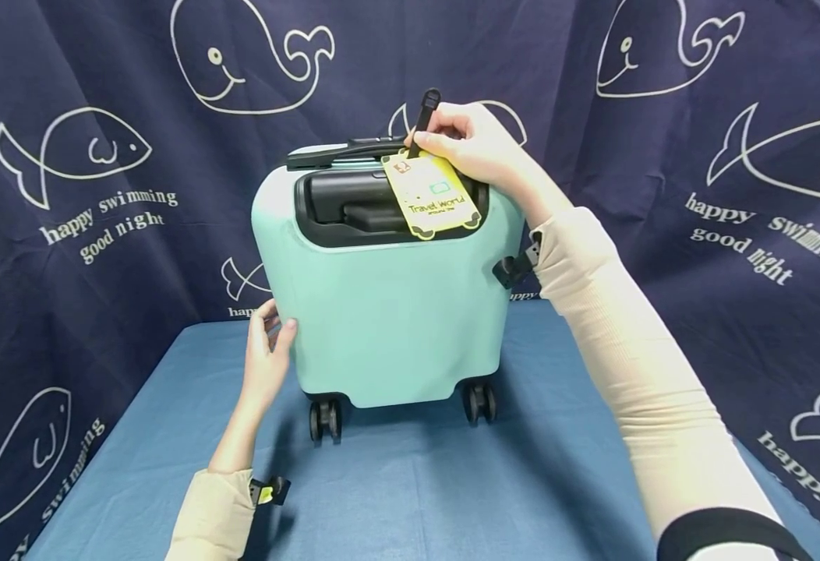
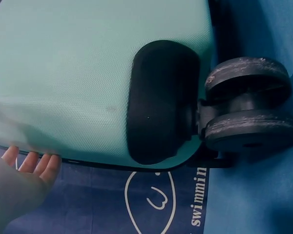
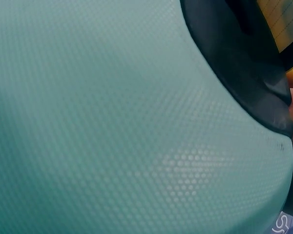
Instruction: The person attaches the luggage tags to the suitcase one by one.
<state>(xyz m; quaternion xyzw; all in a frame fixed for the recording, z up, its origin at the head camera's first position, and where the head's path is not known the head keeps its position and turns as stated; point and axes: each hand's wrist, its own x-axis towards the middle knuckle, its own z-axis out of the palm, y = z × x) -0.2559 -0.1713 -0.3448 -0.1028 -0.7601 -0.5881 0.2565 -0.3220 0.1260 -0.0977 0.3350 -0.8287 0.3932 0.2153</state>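
A mint-green suitcase (image 1: 389,319) stands upright on its black wheels (image 1: 325,419). At its top, my right hand (image 1: 483,148) pinches the black strap (image 1: 422,121) of a yellow luggage tag (image 1: 432,195) between thumb and fingers. The tag, printed "Travel World", hangs over the black recess in the upper front. Low on the left side, my left hand (image 1: 267,354) rests its fingers against the suitcase, the thumb near the front edge. In the left wrist view, the fingertips (image 2: 50,168) touch the shell's edge. The right wrist view mostly shows the textured shell (image 3: 127,122).
Blue cloth covers the table (image 1: 396,491) under the suitcase. A dark blue curtain (image 1: 129,47) with white whales, fish and lettering hangs behind and at both sides. A black carry handle (image 1: 319,158) lies across the suitcase top.
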